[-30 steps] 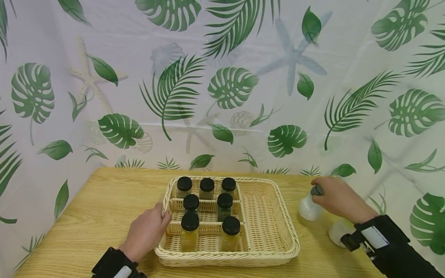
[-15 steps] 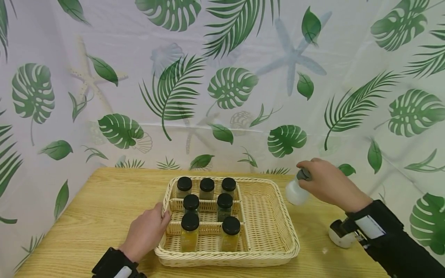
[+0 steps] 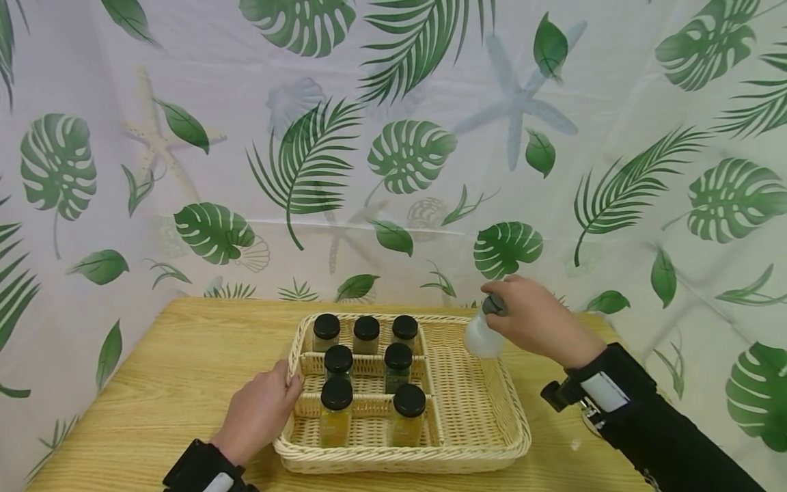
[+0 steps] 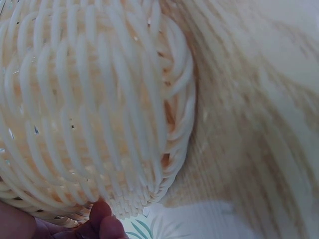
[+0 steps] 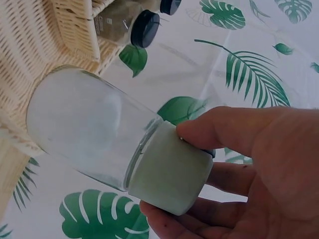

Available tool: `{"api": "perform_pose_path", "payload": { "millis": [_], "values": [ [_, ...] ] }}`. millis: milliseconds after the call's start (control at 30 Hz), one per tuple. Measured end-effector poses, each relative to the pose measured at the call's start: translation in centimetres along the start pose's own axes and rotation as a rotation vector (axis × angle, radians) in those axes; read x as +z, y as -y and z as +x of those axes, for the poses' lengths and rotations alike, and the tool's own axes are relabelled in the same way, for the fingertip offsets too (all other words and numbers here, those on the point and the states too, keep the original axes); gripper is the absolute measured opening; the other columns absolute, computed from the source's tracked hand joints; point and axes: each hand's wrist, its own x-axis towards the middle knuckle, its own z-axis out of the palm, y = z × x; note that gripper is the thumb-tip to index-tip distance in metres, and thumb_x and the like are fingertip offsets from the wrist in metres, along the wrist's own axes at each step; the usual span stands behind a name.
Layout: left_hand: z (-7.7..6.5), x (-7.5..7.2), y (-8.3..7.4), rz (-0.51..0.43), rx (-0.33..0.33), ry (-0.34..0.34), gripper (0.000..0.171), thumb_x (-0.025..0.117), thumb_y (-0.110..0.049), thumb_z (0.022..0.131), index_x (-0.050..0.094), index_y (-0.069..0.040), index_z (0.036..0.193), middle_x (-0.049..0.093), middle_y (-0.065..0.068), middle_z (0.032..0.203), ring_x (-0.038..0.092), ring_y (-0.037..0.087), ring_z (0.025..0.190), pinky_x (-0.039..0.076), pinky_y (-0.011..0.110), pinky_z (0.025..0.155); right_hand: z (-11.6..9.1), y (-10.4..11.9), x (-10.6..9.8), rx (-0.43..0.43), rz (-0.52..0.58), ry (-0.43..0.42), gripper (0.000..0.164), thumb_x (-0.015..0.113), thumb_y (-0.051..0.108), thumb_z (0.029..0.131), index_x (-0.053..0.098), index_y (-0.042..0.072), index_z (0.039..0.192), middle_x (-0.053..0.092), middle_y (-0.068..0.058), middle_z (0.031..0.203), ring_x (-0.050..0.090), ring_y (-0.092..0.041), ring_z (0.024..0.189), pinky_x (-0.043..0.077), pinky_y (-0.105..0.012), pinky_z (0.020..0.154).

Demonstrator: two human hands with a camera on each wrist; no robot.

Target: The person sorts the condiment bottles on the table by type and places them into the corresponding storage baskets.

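My right hand (image 3: 541, 318) grips the grey-green cap (image 5: 172, 167) of a clear glass jar (image 5: 94, 124) with white contents. In the head view the jar hangs tilted over the back right of a woven basket (image 3: 399, 459), above its long undivided compartment. Whether the jar touches the basket wall, I cannot tell. My left hand (image 3: 258, 410) holds the basket's left side, thumb inside the rim. From the left wrist view, fingertips (image 4: 102, 221) show against the woven wall (image 4: 94, 109).
Several black-lidded jars (image 3: 336, 410) stand in the basket's left compartments; the front ones hold something yellow. A wooden table (image 3: 184, 369) lies under the basket. A leaf-patterned cloth (image 3: 430, 157) hangs behind. My right wrist mostly covers a second pale jar on the table.
My right hand has carried the jar leftward from the table at the right to over the basket. My left hand and the basket have stayed put.
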Motion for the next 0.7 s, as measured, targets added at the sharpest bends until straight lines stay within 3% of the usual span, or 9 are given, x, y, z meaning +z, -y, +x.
{"api": "perform_pose_path", "payload": {
  "millis": [300, 700],
  "values": [
    [0.0, 0.1, 0.0, -0.006, 0.004, 0.004, 0.022, 0.046, -0.027, 0.104, 0.051, -0.010, 0.091, 0.044, 0.000, 0.061, 0.045, 0.015, 0.048, 0.030, 0.031, 0.044, 1.0, 0.3, 3.0, -0.030, -0.009, 0.048, 0.044, 0.071, 0.010, 0.088, 0.062, -0.007, 0.129, 0.066, -0.021, 0.110, 0.064, -0.026, 0.091, 0.056, -0.038, 0.072],
    [-0.1, 0.0, 0.0, 0.002, 0.009, -0.012, 0.023, 0.047, -0.027, 0.104, 0.050, -0.010, 0.090, 0.044, 0.000, 0.061, 0.045, 0.016, 0.049, 0.031, 0.032, 0.044, 1.6, -0.3, 6.4, -0.039, -0.013, 0.080, 0.043, 0.073, 0.006, 0.087, 0.063, -0.008, 0.127, 0.066, -0.022, 0.113, 0.064, -0.034, 0.103, 0.057, -0.043, 0.081]
  ]
}}
